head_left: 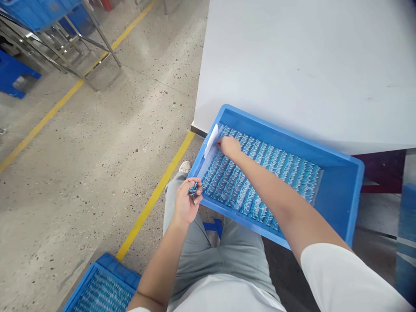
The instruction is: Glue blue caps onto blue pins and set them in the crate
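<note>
the right hand (230, 146) reaches into a blue plastic crate (336, 208), its fingers curled toward the thumb low at the left end of the rows; i cannot tell whether the tips are closed on a piece. the left hand (190, 195) is curled around a small clutch of blue-and-silver pieces (193, 189) at the crate's near left corner, and whether it touches the rim is unclear.

the rows of small blue-and-silver pieces (269, 160) lie side by side on a clear sheet (318, 186) inside the crate, close to the end with the white strip (211, 141).

to work well here, i would keep the left hand's grip light and close to the right, so the 2 hands have a short reach between them. the right fingertips should handle 1 piece at a time, coming from above, lined up with its neighbours. the forearm crosses over the rows, so keep it raised, or it could knock them crooked.
</note>
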Demonstrator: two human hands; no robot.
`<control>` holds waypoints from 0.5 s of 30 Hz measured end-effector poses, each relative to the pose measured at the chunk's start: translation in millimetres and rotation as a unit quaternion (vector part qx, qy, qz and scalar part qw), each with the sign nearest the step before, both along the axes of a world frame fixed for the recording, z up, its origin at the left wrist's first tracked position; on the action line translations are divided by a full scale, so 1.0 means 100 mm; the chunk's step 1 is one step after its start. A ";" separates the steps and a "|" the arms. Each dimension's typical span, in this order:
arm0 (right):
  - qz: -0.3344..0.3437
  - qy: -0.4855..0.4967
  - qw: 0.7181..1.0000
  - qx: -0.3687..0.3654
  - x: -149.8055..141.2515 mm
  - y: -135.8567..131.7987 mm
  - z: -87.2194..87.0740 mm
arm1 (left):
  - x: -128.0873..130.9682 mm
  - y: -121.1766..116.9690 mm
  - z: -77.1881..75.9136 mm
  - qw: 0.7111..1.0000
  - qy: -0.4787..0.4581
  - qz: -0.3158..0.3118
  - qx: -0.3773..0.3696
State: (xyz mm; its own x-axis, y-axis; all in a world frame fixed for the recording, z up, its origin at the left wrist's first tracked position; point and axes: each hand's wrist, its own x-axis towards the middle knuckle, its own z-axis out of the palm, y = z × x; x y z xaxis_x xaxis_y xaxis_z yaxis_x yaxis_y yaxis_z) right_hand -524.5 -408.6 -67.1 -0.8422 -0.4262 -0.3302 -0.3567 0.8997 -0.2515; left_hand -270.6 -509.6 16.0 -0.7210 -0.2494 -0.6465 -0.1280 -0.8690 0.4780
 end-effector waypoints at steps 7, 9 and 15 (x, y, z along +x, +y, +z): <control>-0.074 -0.013 0.986 -0.151 0.60 0.26 0.38 | -0.15 0.19 0.06 0.999 -0.016 0.039 0.029; -0.209 -0.144 0.883 -0.396 1.04 0.33 0.51 | -0.24 0.33 0.08 0.999 0.001 0.027 0.031; -0.373 -0.209 0.718 -0.549 2.08 0.43 0.86 | -0.43 0.89 0.24 0.979 0.067 -0.050 -0.188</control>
State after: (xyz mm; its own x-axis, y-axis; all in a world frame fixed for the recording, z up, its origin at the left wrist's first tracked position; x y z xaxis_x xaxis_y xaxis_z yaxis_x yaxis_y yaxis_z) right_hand -316.4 -366.0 18.9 -0.8963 -0.1053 -0.4308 0.4352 -0.0220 -0.9001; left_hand -313.7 -420.5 40.4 -0.8256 -0.3757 -0.4211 -0.1182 -0.6146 0.7800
